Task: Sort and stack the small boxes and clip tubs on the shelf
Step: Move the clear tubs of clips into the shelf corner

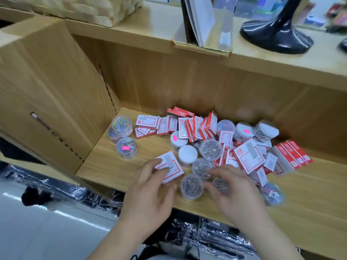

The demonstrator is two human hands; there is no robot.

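A jumble of small red-and-white boxes [195,126] and round clear clip tubs [210,150] covers the wooden shelf [112,166]. My left hand [152,190] grips one red-and-white box [170,168] near the shelf's front edge. My right hand [232,190] curls its fingers round a clear tub of silver clips [221,185]. Another tub of silver clips [191,186] stands between my hands. Two tubs of coloured clips [125,147] stand apart at the left, one stacked pair [119,128] behind.
A larger red box [293,154] lies at the right of the pile. A wooden side panel [47,91] bounds the shelf on the left. Above, the top board carries a woven basket [84,8], a book stand [202,25] and a black base [276,36]. Wrapped goods [206,237] lie below.
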